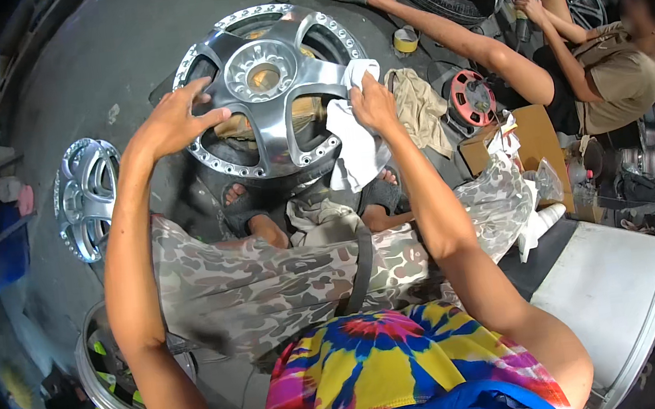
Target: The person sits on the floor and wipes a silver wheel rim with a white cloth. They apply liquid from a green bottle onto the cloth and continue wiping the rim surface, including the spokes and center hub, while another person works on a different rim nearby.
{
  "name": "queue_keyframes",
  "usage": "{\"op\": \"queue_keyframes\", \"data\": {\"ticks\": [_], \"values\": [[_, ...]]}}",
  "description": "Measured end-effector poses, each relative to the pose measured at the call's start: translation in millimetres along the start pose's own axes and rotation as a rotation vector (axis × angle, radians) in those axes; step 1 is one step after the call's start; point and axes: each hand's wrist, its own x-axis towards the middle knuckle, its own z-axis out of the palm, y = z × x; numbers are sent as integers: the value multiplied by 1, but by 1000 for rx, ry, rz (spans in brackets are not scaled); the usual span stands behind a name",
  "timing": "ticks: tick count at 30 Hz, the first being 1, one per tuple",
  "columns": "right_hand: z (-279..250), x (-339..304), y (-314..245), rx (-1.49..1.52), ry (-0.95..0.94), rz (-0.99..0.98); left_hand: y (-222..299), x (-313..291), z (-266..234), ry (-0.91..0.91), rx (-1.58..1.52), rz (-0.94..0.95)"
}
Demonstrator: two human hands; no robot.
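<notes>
The polished alloy wheel (270,90) stands propped at the person's feet, already gleaming across its spokes, left hand (173,121) spread wide steadying the rim at nine o'clock while the right hand (371,102) grips a white cloth (353,141), rubbing at three o'clock.

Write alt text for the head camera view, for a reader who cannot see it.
A seated person steadies a polished silver wheel rim with the left hand while the right hand presses a white cloth against its edge. Another person sits on the floor at upper right, beside a red cable reel.
</notes>
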Motion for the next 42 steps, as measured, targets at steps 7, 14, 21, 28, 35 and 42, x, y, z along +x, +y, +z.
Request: {"op": "queue_keyframes", "data": {"ticks": [7,14,21,28,35,42], "values": [[20,-71,30,3,93,-166,-11,-4,0,9,-21,2],[-1,9,57,-58,-65,-112,-16,3,12,-73,-29,49],[35,-139,11,-58,-158,-119,-27,-2,9,-9,3,20],[32,-155,-33,-174,-423,-370,-15,-4,8,-25,-48,43],[13,-89,19,-371,-192,-261,-47,5,27,-153,10,-8],[26,-148,-34,-42,-424,-375,-46,25,103,-242,5,-41]]}}
